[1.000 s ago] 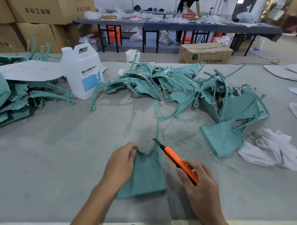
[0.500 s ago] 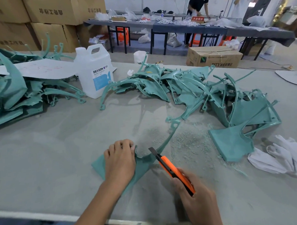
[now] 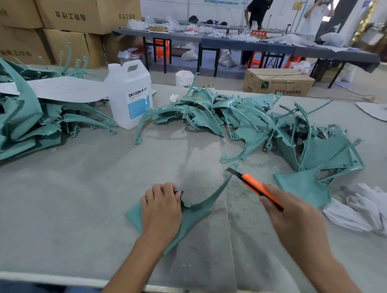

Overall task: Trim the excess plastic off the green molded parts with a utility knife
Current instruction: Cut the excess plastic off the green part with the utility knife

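colours on the table

the part (image 3: 190, 214) and the heap (image 3: 253, 122) behind it are teal green. the knife (image 3: 255, 185) is orange with a dark blade. the table (image 3: 80, 194) is pale grey. the jug (image 3: 129, 82) is white, its label (image 3: 139, 105) blue and white. gloves (image 3: 366, 208) white, boxes (image 3: 74, 16) brown.

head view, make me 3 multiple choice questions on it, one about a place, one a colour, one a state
1. Where does the white DEXCON jug stand?
A. on a cardboard box
B. between the left heap of green parts and the right heap
C. at the near table edge

2. What colour is the handle of the utility knife?
A. yellow
B. blue
C. orange

3. The knife's blade is:
A. extended
B. retracted
C. capped

Key:
1 B, green heaps lie on both its sides.
2 C, the handle shows bright orange above the right hand.
3 A, a dark blade sticks out past the handle.
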`<action>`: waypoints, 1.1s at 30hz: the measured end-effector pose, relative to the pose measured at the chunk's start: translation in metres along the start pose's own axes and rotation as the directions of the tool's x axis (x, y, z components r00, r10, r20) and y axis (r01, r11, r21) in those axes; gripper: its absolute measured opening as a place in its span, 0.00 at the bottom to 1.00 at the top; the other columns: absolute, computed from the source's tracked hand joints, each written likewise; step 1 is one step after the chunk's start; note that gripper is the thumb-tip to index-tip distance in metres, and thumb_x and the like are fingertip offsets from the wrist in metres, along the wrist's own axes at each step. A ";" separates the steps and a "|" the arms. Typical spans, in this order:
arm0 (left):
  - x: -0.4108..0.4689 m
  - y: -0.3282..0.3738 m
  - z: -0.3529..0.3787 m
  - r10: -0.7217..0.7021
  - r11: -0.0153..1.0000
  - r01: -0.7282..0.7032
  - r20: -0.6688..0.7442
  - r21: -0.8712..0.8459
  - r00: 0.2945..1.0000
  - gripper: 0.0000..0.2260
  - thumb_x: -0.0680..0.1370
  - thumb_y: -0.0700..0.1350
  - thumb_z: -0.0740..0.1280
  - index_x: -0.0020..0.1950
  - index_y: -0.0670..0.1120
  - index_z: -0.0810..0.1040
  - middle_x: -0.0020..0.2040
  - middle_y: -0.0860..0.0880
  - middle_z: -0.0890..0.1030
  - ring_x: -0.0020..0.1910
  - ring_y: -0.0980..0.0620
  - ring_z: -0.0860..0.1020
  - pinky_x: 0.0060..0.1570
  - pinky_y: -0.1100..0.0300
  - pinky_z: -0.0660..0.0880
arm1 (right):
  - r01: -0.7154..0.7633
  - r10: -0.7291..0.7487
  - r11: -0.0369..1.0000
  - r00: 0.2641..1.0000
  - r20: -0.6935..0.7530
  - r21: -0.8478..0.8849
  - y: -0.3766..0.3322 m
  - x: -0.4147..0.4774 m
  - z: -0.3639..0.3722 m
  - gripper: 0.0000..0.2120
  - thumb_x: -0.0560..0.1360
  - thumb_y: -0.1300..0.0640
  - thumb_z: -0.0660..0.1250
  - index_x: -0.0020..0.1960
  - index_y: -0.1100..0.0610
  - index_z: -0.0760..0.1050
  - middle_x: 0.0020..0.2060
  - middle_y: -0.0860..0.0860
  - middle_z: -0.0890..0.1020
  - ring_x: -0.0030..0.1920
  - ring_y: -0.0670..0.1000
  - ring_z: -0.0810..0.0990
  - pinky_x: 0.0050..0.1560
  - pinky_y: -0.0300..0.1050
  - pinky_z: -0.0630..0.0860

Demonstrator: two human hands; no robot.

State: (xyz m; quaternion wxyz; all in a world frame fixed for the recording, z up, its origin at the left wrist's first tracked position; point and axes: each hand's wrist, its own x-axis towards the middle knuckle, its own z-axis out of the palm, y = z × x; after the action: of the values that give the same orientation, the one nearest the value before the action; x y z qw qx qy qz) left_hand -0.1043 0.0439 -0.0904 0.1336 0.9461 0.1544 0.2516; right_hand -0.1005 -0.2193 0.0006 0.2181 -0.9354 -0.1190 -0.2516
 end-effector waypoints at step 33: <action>0.016 0.096 -0.004 0.280 0.930 -0.191 0.268 -0.314 0.922 0.14 0.86 0.51 0.53 0.67 0.48 0.70 0.55 0.46 0.79 0.54 0.43 0.77 0.53 0.50 0.71 | -0.412 0.434 0.751 0.897 0.084 0.516 0.035 -0.051 0.044 0.10 0.74 0.35 0.62 0.54 0.32 0.73 0.39 0.35 0.84 0.40 0.38 0.80 0.40 0.29 0.73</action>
State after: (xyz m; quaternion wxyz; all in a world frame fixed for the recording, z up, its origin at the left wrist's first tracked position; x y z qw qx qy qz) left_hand -0.0715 -0.0381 -0.0485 0.2579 0.9565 -0.0220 0.1348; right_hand -0.1140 -0.2352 -0.0722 0.5167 -0.8377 0.0365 -0.1730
